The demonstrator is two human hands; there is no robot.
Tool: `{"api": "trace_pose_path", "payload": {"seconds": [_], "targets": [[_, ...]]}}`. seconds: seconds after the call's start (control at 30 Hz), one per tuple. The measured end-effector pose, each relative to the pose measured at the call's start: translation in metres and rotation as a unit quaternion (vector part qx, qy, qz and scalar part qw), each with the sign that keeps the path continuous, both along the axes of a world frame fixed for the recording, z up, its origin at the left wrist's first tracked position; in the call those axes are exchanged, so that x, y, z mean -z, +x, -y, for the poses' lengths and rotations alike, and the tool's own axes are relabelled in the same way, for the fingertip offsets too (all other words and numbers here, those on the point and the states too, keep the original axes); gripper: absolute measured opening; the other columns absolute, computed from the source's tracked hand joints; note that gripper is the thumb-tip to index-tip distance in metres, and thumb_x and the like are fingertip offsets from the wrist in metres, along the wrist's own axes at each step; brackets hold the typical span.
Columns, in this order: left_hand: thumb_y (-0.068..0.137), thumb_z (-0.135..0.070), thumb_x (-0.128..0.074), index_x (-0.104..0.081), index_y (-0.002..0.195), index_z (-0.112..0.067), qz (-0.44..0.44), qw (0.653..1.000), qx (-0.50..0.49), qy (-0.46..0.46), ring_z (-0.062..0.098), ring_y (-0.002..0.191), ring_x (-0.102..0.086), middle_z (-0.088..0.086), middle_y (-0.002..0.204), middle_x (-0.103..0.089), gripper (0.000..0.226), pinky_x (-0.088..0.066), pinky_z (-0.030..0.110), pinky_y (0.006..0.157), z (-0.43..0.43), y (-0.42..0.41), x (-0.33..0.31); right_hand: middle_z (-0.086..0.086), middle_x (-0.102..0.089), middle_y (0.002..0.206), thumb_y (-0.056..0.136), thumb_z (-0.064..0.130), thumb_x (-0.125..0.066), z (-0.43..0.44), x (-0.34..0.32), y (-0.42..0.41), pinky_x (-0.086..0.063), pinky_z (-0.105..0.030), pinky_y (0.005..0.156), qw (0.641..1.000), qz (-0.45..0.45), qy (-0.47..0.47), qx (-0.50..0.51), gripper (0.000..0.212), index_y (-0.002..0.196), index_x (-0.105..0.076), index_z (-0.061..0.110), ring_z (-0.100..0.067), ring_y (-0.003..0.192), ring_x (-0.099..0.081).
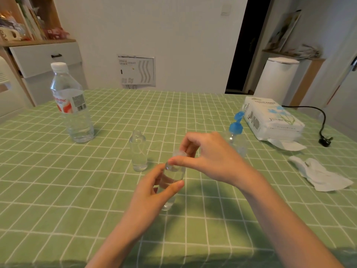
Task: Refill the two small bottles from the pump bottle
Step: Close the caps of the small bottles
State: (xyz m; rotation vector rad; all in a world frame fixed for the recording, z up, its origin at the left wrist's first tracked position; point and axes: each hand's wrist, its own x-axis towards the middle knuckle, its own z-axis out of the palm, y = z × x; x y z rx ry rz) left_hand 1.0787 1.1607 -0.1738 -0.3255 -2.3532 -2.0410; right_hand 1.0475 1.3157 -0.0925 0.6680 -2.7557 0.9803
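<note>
Bottles under refill: cap work on the near one, far one uncapped.

Our left hand [152, 192] wraps the near small bottle [171, 182] standing on the green checked tablecloth [58, 190]; our right hand [208, 157] pinches its clear cap [178, 153] at the neck. Whether the cap goes on or off, we cannot tell. The second small bottle [138, 151] stands open just beyond, liquid low. The blue-topped pump bottle [236, 138] waits behind the right hand. We judge refilling unfinished.

Pump bottle [236, 140] body partly hidden behind right hand [210, 157]. Held small bottle [171, 182] mid covered by left-hand fingers [172, 187]. Water bottle label [65, 105] txt blurred, unreadable.
</note>
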Motion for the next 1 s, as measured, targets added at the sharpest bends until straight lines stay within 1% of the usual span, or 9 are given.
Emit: {"api": "trace_pose_path", "payload": {"seconds": [0.1,0.2,0.37,0.5,0.6,0.7,0.83,0.9,1.0], "targets": [[0.065,-0.044,-0.067,-0.062,0.105,-0.035,-0.004,1.0,0.005,0.008,0.011,0.084,-0.065,0.004,0.09,-0.07,0.042,-0.052,0.023,0.073,-0.002,0.001,0.0,0.009,-0.07,0.082,0.073,0.054,-0.068,-0.001,0.0,0.0,-0.045,-0.012,0.072,1.0,0.016,0.002,-0.006,0.037,0.096,-0.065,0.024,0.0,0.078,-0.062],[0.065,-0.044,-0.066,-0.062,0.105,-0.038,-0.003,1.0,0.01,0.01,0.008,0.085,-0.065,0.002,0.092,-0.07,0.041,-0.052,0.024,0.076,0.001,0.0,-0.001,0.017,-0.068,0.093,0.08,0.041,-0.068,-0.005,-0.002,0.002,-0.043,-0.007,0.083,0.999,0.035,0.001,-0.039,0.036,0.115,-0.065,0.029,0.006,0.09,-0.06],[0.06,-0.049,-0.066,-0.063,0.105,-0.033,-0.018,0.999,-0.023,0.017,0.008,0.082,-0.064,0.003,0.092,-0.069,0.048,-0.051,0.027,0.075,-0.005,-0.001,-0.001,0.013,-0.068,0.089,0.081,0.035,-0.07,-0.001,-0.001,0.002,-0.037,-0.003,0.079,1.0,-0.015,0.005,-0.001,0.031,0.109,-0.072,0.023,0.003,0.086,-0.059],[0.062,-0.051,-0.065,-0.062,0.105,-0.036,-0.031,0.998,-0.059,0.008,0.007,0.084,-0.063,-0.004,0.091,-0.069,0.046,-0.051,0.036,0.084,-0.008,-0.004,0.002,0.008,-0.072,0.094,0.083,0.038,-0.068,0.005,0.001,0.001,-0.039,-0.022,0.083,0.999,-0.047,0.013,0.021,0.027,0.106,-0.072,0.025,-0.007,0.089,-0.06],[0.063,-0.047,-0.066,-0.06,0.109,-0.035,-0.031,0.998,-0.059,0.004,0.013,0.093,-0.062,-0.005,0.097,-0.069,0.048,-0.05,0.037,0.087,-0.008,-0.008,0.005,0.013,-0.068,0.093,0.082,0.037,-0.069,0.004,0.003,-0.004,-0.041,-0.019,0.083,0.999,-0.028,0.018,0.008,0.032,0.11,-0.07,0.023,0.001,0.088,-0.058],[0.063,-0.044,-0.066,-0.061,0.11,-0.032,-0.024,0.999,-0.043,0.008,0.008,0.095,-0.061,-0.005,0.099,-0.069,0.049,-0.049,0.021,0.079,-0.004,-0.014,0.004,0.024,-0.063,0.095,0.076,0.038,-0.072,-0.004,0.006,-0.011,-0.04,-0.008,0.089,0.999,0.027,-0.017,-0.018,0.045,0.118,-0.066,0.024,0.013,0.093,-0.057],[0.07,-0.033,-0.07,-0.063,0.107,-0.028,-0.022,0.999,-0.034,0.019,-0.005,0.09,-0.062,-0.011,0.098,-0.071,0.038,-0.045,0.004,0.068,0.003,-0.025,0.0,0.012,-0.062,0.124,0.075,0.041,-0.072,-0.015,0.021,-0.022,-0.041,-0.018,0.095,0.998,0.06,-0.004,0.013,0.063,0.133,-0.051,0.029,0.002,0.108,-0.052],[0.076,-0.022,-0.071,-0.063,0.107,-0.025,-0.02,0.999,-0.034,0.022,-0.005,0.087,-0.063,-0.009,0.098,-0.071,0.033,-0.045,0.003,0.066,0.004,-0.03,0.002,0.007,-0.059,0.129,0.08,0.037,-0.07,-0.019,0.034,-0.027,-0.042,-0.02,0.095,0.996,0.066,0.023,0.048,0.063,0.137,-0.047,0.026,-0.001,0.11,-0.052],[0.078,-0.019,-0.07,-0.061,0.111,-0.024,-0.014,0.999,-0.03,0.018,-0.005,0.089,-0.063,-0.009,0.101,-0.07,0.035,-0.045,0.003,0.068,0.005,-0.037,0.006,0.002,-0.052,0.137,0.088,0.036,-0.062,-0.018,0.055,-0.032,-0.042,-0.03,0.101,0.988,0.088,0.071,0.102,0.062,0.143,-0.038,0.023,-0.013,0.121,-0.051]]}}
